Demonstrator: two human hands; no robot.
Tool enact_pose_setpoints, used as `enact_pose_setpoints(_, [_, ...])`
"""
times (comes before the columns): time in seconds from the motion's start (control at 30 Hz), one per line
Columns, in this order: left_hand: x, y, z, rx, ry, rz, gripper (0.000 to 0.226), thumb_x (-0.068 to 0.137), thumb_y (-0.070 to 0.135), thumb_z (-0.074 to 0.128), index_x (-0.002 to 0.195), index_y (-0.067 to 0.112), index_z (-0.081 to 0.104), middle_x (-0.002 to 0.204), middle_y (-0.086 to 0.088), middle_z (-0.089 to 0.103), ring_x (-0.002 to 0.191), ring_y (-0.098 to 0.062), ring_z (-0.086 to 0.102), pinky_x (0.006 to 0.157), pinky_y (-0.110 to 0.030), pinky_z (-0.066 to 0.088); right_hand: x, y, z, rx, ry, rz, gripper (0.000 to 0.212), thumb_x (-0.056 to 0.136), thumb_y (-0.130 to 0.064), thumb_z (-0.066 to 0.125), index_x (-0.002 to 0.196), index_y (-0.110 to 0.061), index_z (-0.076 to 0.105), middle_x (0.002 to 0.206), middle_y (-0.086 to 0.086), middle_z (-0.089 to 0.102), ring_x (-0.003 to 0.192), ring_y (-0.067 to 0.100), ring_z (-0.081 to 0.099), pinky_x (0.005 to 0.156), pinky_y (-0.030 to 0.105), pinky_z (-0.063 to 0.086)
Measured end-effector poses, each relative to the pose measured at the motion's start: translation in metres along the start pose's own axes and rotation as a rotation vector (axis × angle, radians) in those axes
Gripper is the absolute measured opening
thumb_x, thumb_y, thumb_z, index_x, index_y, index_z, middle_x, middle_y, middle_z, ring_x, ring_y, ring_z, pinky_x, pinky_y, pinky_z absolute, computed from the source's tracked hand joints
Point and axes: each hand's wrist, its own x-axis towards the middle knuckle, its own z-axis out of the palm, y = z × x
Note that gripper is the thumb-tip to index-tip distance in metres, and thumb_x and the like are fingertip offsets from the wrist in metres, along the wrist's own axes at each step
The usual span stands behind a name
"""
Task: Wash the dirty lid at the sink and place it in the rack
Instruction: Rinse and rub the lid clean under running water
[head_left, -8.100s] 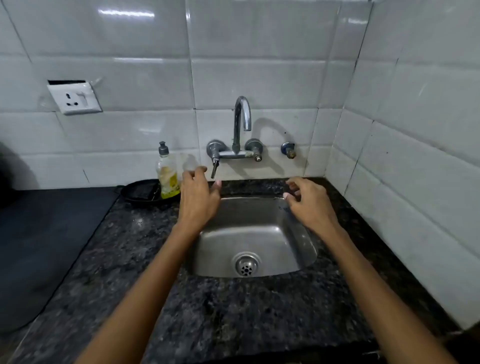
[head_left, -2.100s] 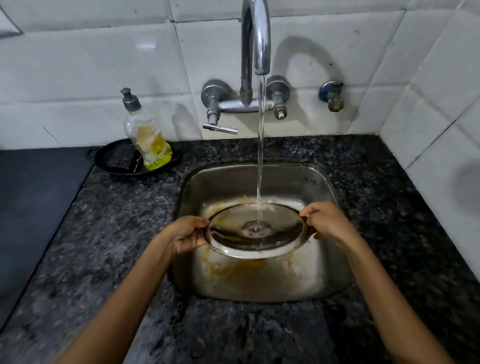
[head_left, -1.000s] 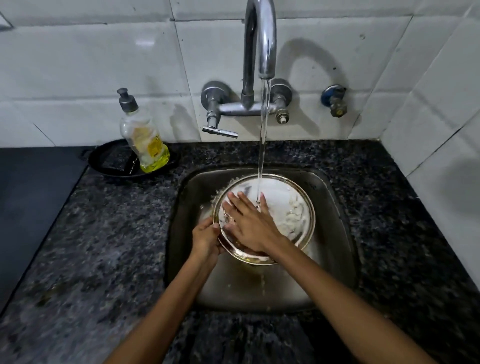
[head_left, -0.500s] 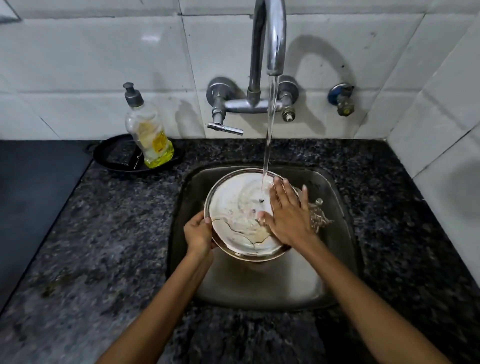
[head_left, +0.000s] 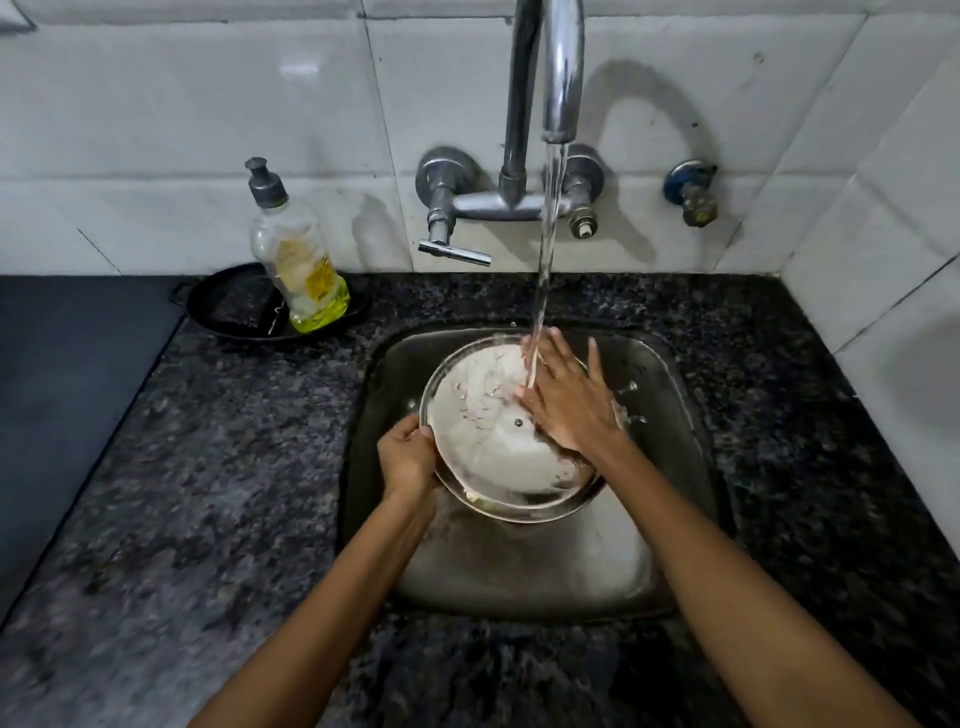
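A round steel lid (head_left: 485, 441) is tilted over the steel sink (head_left: 524, 561), its wet inner face turned up toward me. My left hand (head_left: 408, 460) grips the lid's left rim. My right hand (head_left: 569, 402) lies flat on the lid's right half with fingers spread, holding nothing. Water runs from the tap (head_left: 558, 73) onto my right fingers and the lid. No rack is in view.
A dish soap bottle (head_left: 296, 260) stands in a black pan (head_left: 234, 306) at the back left of the dark granite counter (head_left: 208, 467). White tiled walls close off the back and right. A dark mat (head_left: 67, 395) covers the left.
My right hand has slid a little up and right across the lid, under the stream. The lid has tipped slightly. My left hand keeps its hold on the rim.
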Motion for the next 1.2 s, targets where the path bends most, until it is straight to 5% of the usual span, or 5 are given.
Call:
enact_pose_setpoints(0.37, [0.007, -0.011, 0.005, -0.058, -0.021, -0.079, 0.031, 0.082, -0.007, 0.044, 0.065, 0.012, 0.060, 0.061, -0.007, 0.055, 0.053, -0.018, 0.049, 0.047, -0.019, 0.045, -0.018, -0.072, -0.002, 0.172, -0.022, -0.255, 0.057, 0.092, -0.046, 0.017, 0.145, -0.028, 0.009, 0.159, 0.001, -0.001, 0.146, 0.019, -0.005, 0.111, 0.063, -0.003])
enact_pose_setpoints(0.57, [0.017, -0.003, -0.008, 0.001, 0.012, 0.016, 0.025, 0.081, -0.002, 0.045, 0.085, 0.003, 0.068, 0.062, -0.005, 0.058, 0.062, -0.021, 0.050, 0.055, -0.025, 0.043, -0.012, -0.012, 0.004, 0.059, 0.075, 0.045, 0.067, 0.092, -0.050, 0.019, 0.145, -0.017, -0.005, 0.157, 0.010, -0.008, 0.144, 0.025, -0.012, 0.115, 0.048, -0.010])
enact_pose_setpoints(0.73, [0.032, -0.008, -0.011, -0.132, 0.195, -0.132, 0.029, 0.083, -0.006, 0.048, 0.107, -0.003, 0.064, 0.093, -0.014, 0.067, 0.086, -0.026, 0.056, 0.083, -0.041, 0.051, -0.060, -0.022, -0.013, 0.079, -0.046, -0.237, 0.082, 0.077, -0.059, 0.005, 0.139, -0.014, 0.034, 0.154, 0.014, 0.024, 0.145, 0.027, 0.013, 0.113, 0.044, -0.014])
enact_pose_setpoints(1.07, [0.043, 0.011, -0.011, 0.144, -0.125, -0.334, 0.022, 0.095, 0.014, 0.041, 0.099, -0.001, 0.056, 0.076, -0.014, 0.064, 0.048, -0.021, 0.062, 0.037, -0.023, 0.049, -0.045, -0.006, -0.086, 0.297, 0.159, -0.430, 0.034, 0.075, -0.045, 0.056, 0.089, -0.018, 0.072, 0.085, 0.003, 0.075, 0.084, 0.020, 0.066, 0.084, 0.028, 0.037])
enact_pose_setpoints(1.2, [0.039, 0.047, -0.002, 0.544, -0.310, 0.029, 0.094, 0.070, 0.085, 0.024, 0.115, 0.011, 0.061, 0.117, -0.010, 0.065, 0.109, -0.030, 0.061, 0.090, -0.038, 0.050, -0.012, 0.003, -0.110, 0.744, 0.166, -0.107, 0.022, 0.080, -0.032, 0.063, 0.077, -0.011, 0.070, 0.066, 0.000, 0.063, 0.066, 0.014, 0.058, 0.062, 0.032, 0.040])
